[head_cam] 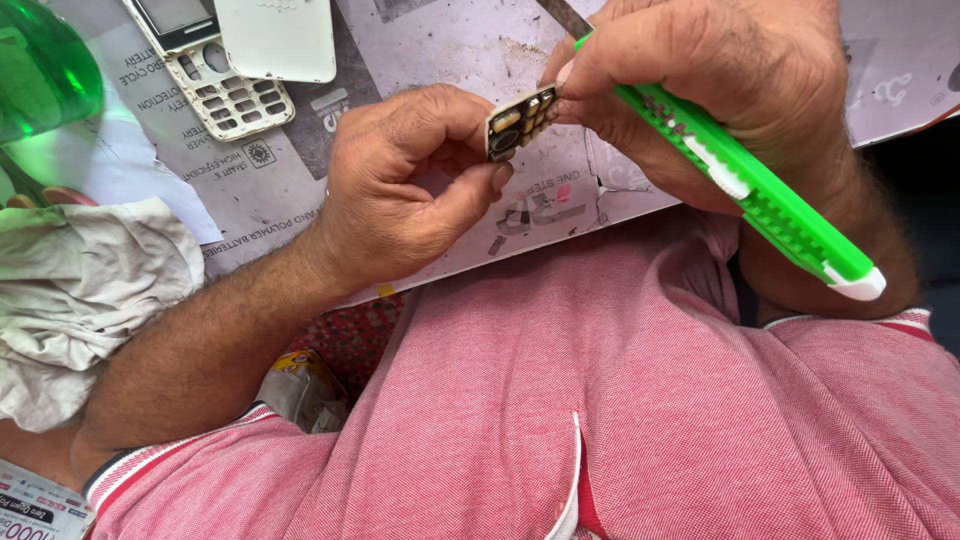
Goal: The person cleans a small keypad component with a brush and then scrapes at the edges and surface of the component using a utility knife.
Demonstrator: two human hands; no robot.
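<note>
The left hand (400, 190) has its fingers (470, 195) pinched together on a small circuit board (520, 122), thumb under its near edge and fingertips curled behind it, holding it tilted up above the tabletop (470, 50). The board shows gold pads and a dark round part on the face turned to the camera. The right hand (720, 90) is closed tight around a green cutter (760, 190); its fingers wrap the handle and the forefinger tip presses close to the board's far-right edge. The blade end points up and left past the board, and whether the blade itself touches the board I cannot tell, since the fingertips hide that spot. The white tail of the cutter sticks out near right, over the red shirt (650, 420).

As a judgement, the work on the board looks to be under way: a phone (215, 70) lies opened at far left with its keypad bare, and a white cover (278, 38) lies partly over it, so the stripping is done while the scraping or prying at the board seems unfinished.

Further left lie a crumpled cloth (80, 290) and a green bottle (40, 70).
</note>
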